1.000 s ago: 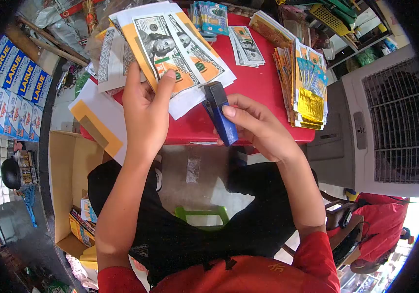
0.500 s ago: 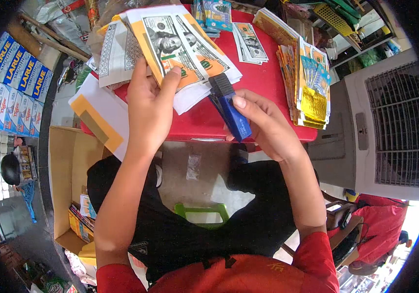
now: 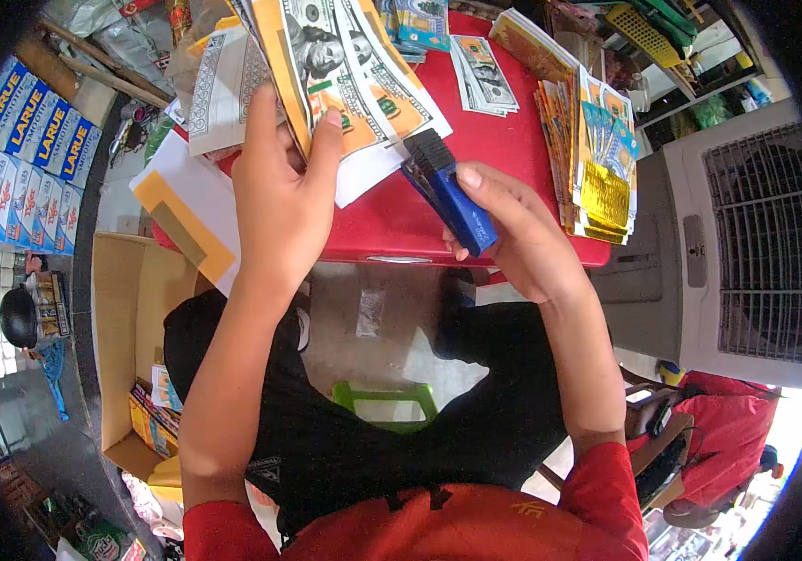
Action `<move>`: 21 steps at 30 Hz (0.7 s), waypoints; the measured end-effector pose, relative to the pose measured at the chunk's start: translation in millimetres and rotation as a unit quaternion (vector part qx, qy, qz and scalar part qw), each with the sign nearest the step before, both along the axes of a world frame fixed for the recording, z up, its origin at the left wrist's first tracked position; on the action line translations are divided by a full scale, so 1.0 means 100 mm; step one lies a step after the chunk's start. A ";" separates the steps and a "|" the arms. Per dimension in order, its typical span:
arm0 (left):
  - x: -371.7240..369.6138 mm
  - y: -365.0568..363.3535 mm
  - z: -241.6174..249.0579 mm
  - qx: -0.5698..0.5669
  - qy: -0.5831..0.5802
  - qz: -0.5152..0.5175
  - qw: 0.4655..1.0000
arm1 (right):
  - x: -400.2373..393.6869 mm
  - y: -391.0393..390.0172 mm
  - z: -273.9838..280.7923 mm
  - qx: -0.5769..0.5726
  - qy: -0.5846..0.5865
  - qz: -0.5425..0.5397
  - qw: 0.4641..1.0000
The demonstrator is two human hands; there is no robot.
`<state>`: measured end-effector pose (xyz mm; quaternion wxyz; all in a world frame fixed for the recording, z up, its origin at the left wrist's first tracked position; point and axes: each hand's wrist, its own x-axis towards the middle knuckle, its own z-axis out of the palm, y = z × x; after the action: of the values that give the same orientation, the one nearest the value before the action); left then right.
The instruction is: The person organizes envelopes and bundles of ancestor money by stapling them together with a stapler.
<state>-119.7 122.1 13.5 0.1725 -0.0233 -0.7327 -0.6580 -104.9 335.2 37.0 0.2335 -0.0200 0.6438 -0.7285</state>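
Currently, the left hand (image 3: 279,201) grips a sheaf of printed paper sheets (image 3: 349,65) bearing banknote designs on orange and white backing. The thumb lies across the front face of the sheaf near its lower edge; the fingers close behind it. The sheaf is raised and tilted over the far left part of the red table (image 3: 504,159), with its lower corner just beside the head of the stapler.

The right hand (image 3: 518,234) is clenched around a blue stapler (image 3: 447,192). The thumb presses along the upper side of the blue body, and the fingers wrap beneath it. The black head of the stapler points toward the lower right corner of the sheaf. Whether the stapler mouth contacts the paper cannot be determined.

Surrounding items:
- A loose white and orange sheet (image 3: 186,210) overhangs the left edge of the table.
- A small stack of banknote-print paper (image 3: 483,75) lies on the table beyond the stapler.
- A tall bundle of orange, blue and gold papers (image 3: 597,159) occupies the right edge of the table.
- An open cardboard box (image 3: 125,337) stands on the floor to the left.
- Blue beverage cartons (image 3: 31,140) are stacked at the far left.
- A white fan unit (image 3: 747,234) stands to the right.
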 end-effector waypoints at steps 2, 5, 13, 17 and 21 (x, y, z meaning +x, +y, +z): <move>-0.01 0.01 -0.02 0.000 0.025 -0.003 1.000 | -0.01 0.01 0.03 0.002 -0.029 -0.008 1.000; -0.04 0.02 -0.06 0.001 0.053 0.009 0.999 | -0.02 0.02 0.02 -0.008 -0.046 -0.022 0.999; -0.02 0.02 -0.03 0.021 0.045 -0.014 0.999 | -0.02 0.02 0.02 0.012 -0.049 -0.025 0.998; 0.00 0.04 0.00 0.049 0.044 -0.033 0.997 | -0.03 0.03 0.01 0.007 -0.059 -0.023 0.998; -0.04 0.03 -0.05 0.088 0.037 -0.042 0.995 | -0.02 0.02 -0.01 0.012 -0.061 -0.025 0.998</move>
<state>-123.4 124.7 8.8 0.1733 -0.0629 -0.6637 -0.7249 -107.4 337.2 36.2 0.2543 0.0429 0.6371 -0.7264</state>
